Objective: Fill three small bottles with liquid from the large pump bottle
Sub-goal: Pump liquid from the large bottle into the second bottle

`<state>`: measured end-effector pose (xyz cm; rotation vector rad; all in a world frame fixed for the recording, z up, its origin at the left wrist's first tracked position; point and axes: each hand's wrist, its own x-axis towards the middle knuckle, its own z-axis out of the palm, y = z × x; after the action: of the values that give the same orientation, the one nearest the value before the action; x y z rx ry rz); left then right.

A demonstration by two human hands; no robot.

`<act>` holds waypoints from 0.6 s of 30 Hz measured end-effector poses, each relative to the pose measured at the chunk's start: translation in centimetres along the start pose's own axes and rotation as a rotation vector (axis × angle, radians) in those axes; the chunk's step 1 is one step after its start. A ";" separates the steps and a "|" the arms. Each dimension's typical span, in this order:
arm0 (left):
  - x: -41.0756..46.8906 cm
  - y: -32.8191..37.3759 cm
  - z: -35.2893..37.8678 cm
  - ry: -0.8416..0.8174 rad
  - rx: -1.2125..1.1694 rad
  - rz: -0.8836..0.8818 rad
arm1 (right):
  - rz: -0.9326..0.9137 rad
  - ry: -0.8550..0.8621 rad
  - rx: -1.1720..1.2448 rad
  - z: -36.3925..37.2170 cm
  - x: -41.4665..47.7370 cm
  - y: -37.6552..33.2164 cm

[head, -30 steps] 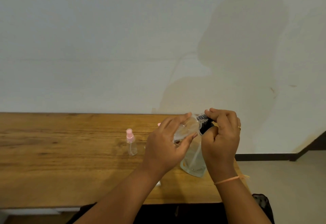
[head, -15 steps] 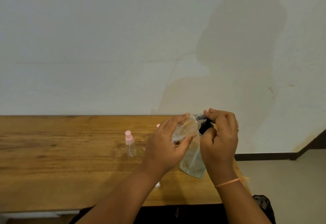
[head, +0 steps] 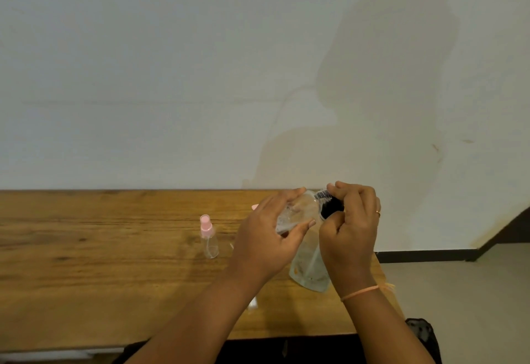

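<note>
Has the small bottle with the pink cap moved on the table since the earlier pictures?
No. The pink-capped bottle keeps its place against the table grain and back edge; only the camera shifted slightly.

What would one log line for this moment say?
left hand: holds clear bottle, tilted | right hand: grips its black cap | pink-capped small bottle: upright on table, untouched

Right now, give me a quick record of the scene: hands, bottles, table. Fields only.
left hand: holds clear bottle by its body, tilted, cap end toward the right
right hand: grips black cap at the bottle's neck
small bottle: pink top, upright, left of both hands, untouched
clear container: beneath the hands, contents unclear
table: wooden, against the wall
</note>
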<state>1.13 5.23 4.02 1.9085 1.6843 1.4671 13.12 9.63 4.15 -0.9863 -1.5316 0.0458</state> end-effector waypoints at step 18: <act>0.0 0.0 0.1 0.007 -0.045 -0.019 | 0.021 -0.002 0.042 -0.2 0.1 0.0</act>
<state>1.24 5.26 3.94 1.8613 1.6537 1.4939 13.28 9.60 4.26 -0.9693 -1.5164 0.0931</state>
